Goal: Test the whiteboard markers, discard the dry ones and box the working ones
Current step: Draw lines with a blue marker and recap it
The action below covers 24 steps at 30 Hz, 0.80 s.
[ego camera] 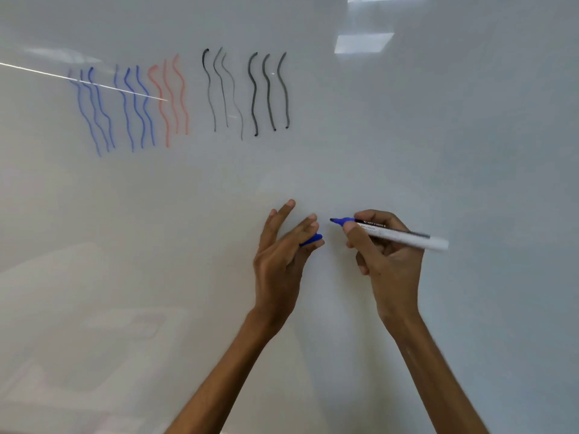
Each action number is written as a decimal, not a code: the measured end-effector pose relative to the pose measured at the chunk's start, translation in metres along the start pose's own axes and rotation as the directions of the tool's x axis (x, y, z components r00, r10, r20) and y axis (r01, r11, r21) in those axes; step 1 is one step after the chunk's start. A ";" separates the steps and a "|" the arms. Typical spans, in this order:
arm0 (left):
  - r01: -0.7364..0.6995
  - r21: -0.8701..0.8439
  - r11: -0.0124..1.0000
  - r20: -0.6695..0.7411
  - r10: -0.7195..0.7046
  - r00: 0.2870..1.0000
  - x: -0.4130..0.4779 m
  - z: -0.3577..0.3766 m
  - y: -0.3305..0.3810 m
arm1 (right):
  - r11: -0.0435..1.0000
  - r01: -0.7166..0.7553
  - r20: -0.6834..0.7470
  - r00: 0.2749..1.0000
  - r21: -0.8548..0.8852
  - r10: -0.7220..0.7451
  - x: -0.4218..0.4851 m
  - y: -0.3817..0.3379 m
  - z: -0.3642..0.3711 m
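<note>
Pinches blue cap (311,239) between thumb and fingers of left hand (282,255), other fingers spread; presumably kept ready for recapping. Grips uncapped marker (401,234) pen-fashion in right hand (385,255), blue tip aimed left, likely poised for a test stroke; contact with whiteboard (438,136) not determinable. Bears, higher up, blue strokes (94,111), red strokes (170,98), black strokes (253,92); mirrors ceiling lights (363,42) at upper right.
</note>
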<state>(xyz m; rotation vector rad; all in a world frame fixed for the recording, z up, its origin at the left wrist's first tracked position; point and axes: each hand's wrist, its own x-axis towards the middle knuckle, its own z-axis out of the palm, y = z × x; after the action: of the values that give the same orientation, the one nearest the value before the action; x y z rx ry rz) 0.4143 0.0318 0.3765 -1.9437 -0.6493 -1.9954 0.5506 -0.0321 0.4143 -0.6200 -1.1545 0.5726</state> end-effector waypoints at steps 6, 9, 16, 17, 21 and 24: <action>0.315 -0.112 0.943 0.070 -0.308 0.949 -0.005 -0.037 0.015 | 0.990 -0.138 0.040 0.990 0.023 0.137 -0.013 0.010 0.005; 0.390 -0.171 0.905 0.155 -0.367 0.917 -0.014 -0.049 0.014 | 0.983 -0.185 0.083 0.980 0.021 0.183 -0.022 0.016 0.006; 0.386 -0.230 0.893 0.269 -0.323 0.907 -0.029 -0.060 0.015 | 0.973 -0.233 0.142 0.963 0.003 0.230 -0.039 0.031 0.007; 0.391 -0.234 0.890 0.281 -0.323 0.904 -0.031 -0.060 0.015 | 0.972 -0.237 0.143 0.961 -0.004 0.235 -0.041 0.033 0.007; 0.402 -0.226 0.887 0.325 -0.320 0.890 -0.039 -0.060 0.015 | 0.965 -0.261 0.120 0.958 -0.021 0.261 -0.047 0.040 0.003; 0.460 -0.209 0.863 0.349 -0.374 0.859 -0.045 -0.056 0.020 | 0.963 -0.271 0.109 0.957 -0.007 0.270 -0.054 0.045 0.001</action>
<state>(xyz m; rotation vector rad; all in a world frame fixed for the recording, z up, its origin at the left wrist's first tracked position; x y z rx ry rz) 0.3786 -0.0185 0.3351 -2.4896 -0.9838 -2.1579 0.5291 -0.0380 0.3477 -0.7533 -1.1769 0.8530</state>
